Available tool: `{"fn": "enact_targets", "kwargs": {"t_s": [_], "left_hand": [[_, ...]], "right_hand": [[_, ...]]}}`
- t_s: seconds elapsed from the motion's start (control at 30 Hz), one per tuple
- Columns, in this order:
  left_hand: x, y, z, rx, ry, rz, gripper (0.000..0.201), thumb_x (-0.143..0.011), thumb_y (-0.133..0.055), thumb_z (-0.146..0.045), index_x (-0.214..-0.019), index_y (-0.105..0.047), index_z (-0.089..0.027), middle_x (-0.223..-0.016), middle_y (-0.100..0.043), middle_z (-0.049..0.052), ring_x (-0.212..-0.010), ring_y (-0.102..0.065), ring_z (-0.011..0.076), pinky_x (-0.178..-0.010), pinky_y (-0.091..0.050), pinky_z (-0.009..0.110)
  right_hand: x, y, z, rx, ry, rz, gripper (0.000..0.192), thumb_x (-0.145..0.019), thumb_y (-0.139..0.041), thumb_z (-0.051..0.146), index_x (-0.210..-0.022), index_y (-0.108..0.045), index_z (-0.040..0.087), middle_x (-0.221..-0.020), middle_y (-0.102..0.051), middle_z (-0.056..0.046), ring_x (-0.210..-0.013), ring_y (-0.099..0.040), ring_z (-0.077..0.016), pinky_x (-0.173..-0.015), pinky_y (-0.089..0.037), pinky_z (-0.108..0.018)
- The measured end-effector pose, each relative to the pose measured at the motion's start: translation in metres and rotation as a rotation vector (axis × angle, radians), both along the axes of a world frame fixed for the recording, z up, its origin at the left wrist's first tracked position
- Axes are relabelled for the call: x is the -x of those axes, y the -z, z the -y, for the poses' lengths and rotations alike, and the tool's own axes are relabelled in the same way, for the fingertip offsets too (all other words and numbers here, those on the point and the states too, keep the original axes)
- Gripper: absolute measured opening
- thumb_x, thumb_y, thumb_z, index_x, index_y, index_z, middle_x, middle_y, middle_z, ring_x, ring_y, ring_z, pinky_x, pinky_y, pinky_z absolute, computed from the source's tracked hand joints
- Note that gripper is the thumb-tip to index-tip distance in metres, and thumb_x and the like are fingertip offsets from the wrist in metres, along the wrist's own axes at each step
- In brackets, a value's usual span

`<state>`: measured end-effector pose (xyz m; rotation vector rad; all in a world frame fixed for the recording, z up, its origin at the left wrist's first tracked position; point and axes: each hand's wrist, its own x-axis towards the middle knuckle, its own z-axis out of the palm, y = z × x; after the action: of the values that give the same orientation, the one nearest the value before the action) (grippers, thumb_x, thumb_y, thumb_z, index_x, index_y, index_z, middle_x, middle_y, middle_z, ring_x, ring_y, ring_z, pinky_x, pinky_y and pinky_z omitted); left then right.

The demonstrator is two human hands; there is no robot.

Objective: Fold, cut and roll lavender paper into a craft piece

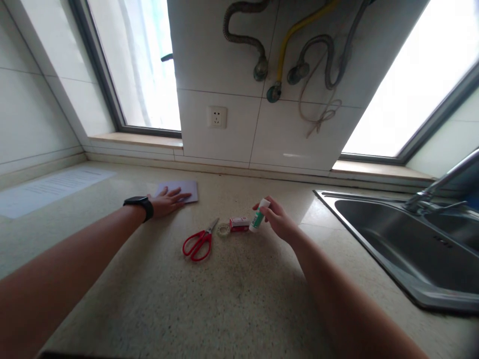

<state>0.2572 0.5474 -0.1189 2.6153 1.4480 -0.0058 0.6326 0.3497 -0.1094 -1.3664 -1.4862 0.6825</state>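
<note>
Fingers (266, 212) of the right hand (279, 222) are curled around a glue stick (259, 216), pinching its white-and-green plastic tube near the upper end, so the hand is closed on it. The tube is tilted, its capped top leaning up and to the right, its lower end pointing down-left toward the counter (232, 299); whether that end touches the surface cannot be told. Its long axis runs roughly along the line from the fingertips toward a small red box (239, 224), which lies just beside the lower end. Left of the box sits a clear ring of tape (223, 230), and further left a pair of scissors (198, 243) with glossy red looped handles and short metal blades aimed up-right at the tape.

Well apart, the left hand (168, 201) lies flat with fingers spread, palm down on a pale lilac sheet of paper (189, 189), pressing it to the counter; a black watch (139, 204) wraps that wrist. The right hand is plainly the nearer one to the row of small things. The counter is speckled beige stone, smooth and matte. A steel sink (396, 239) is set in at the right, and another white printed sheet (52, 189) lies far left.
</note>
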Motion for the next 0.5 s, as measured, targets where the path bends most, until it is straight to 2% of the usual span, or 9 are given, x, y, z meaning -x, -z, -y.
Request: {"fn": "enact_targets", "kwargs": {"t_s": [0.1, 0.2, 0.23, 0.33, 0.4, 0.47, 0.5], "left_hand": [[0.039, -0.003, 0.005, 0.003, -0.056, -0.024, 0.059, -0.1, -0.031, -0.06, -0.156, -0.03, -0.043, -0.168, -0.02, 0.01, -0.147, -0.019, 0.0558, -0.098, -0.021, 0.085], [0.084, -0.005, 0.015, -0.009, -0.092, -0.044, 0.059, -0.104, -0.026, -0.054, -0.158, -0.029, -0.031, -0.167, -0.021, 0.015, -0.146, -0.02, 0.0553, -0.103, -0.019, 0.081], [0.099, -0.005, 0.019, -0.022, -0.112, -0.05, 0.058, -0.106, -0.022, -0.052, -0.159, -0.027, -0.03, -0.167, -0.021, 0.015, -0.145, -0.02, 0.0558, -0.102, -0.019, 0.082], [0.133, -0.003, 0.028, -0.105, -0.179, -0.107, 0.054, -0.107, -0.018, -0.051, -0.157, -0.029, -0.037, -0.167, -0.023, 0.009, -0.145, -0.023, 0.0551, -0.097, -0.023, 0.084], [0.14, -0.003, 0.035, -0.21, -0.197, -0.127, 0.052, -0.106, -0.023, -0.053, -0.156, -0.031, -0.04, -0.168, -0.02, 0.007, -0.146, -0.019, 0.056, -0.093, -0.021, 0.088], [0.129, -0.005, 0.048, -0.343, -0.151, -0.126, 0.053, -0.106, -0.028, -0.053, -0.157, -0.028, -0.039, -0.169, -0.015, 0.005, -0.148, -0.013, 0.0542, -0.095, -0.013, 0.09], [0.117, -0.006, 0.058, -0.404, -0.088, -0.105, 0.054, -0.106, -0.029, -0.052, -0.158, -0.026, -0.038, -0.17, -0.012, 0.004, -0.151, -0.009, 0.0509, -0.1, -0.009, 0.088]], "right_hand": [[0.001, -0.001, 0.005, 0.076, -0.027, 0.085, 0.021, -0.085, -0.054, 0.034, -0.095, -0.064, 0.018, -0.095, -0.069, -0.01, -0.078, -0.057, -0.0186, -0.067, -0.043, -0.031], [0.006, -0.003, 0.009, 0.136, -0.075, 0.163, 0.021, -0.086, -0.057, 0.033, -0.097, -0.068, 0.018, -0.089, -0.069, -0.008, -0.076, -0.058, -0.0184, -0.066, -0.043, -0.029], [0.01, -0.003, 0.009, 0.152, -0.088, 0.184, 0.021, -0.086, -0.057, 0.032, -0.097, -0.069, 0.018, -0.085, -0.069, -0.007, -0.073, -0.058, -0.0178, -0.064, -0.042, -0.029], [0.023, -0.001, 0.006, 0.187, -0.104, 0.229, 0.02, -0.088, -0.053, 0.031, -0.095, -0.068, 0.018, -0.077, -0.065, -0.004, -0.065, -0.055, -0.0158, -0.057, -0.037, -0.027], [0.035, 0.0, 0.002, 0.192, -0.104, 0.253, 0.018, -0.089, -0.052, 0.03, -0.089, -0.065, 0.018, -0.075, -0.064, -0.003, -0.065, -0.054, -0.0152, -0.056, -0.036, -0.026], [0.047, 0.001, -0.003, 0.183, -0.099, 0.28, 0.018, -0.089, -0.052, 0.031, -0.082, -0.062, 0.018, -0.073, -0.061, -0.002, -0.066, -0.053, -0.0149, -0.057, -0.034, -0.025], [0.053, 0.002, -0.005, 0.175, -0.093, 0.294, 0.019, -0.089, -0.052, 0.031, -0.079, -0.061, 0.018, -0.073, -0.06, -0.001, -0.067, -0.052, -0.0148, -0.057, -0.034, -0.025]]}}
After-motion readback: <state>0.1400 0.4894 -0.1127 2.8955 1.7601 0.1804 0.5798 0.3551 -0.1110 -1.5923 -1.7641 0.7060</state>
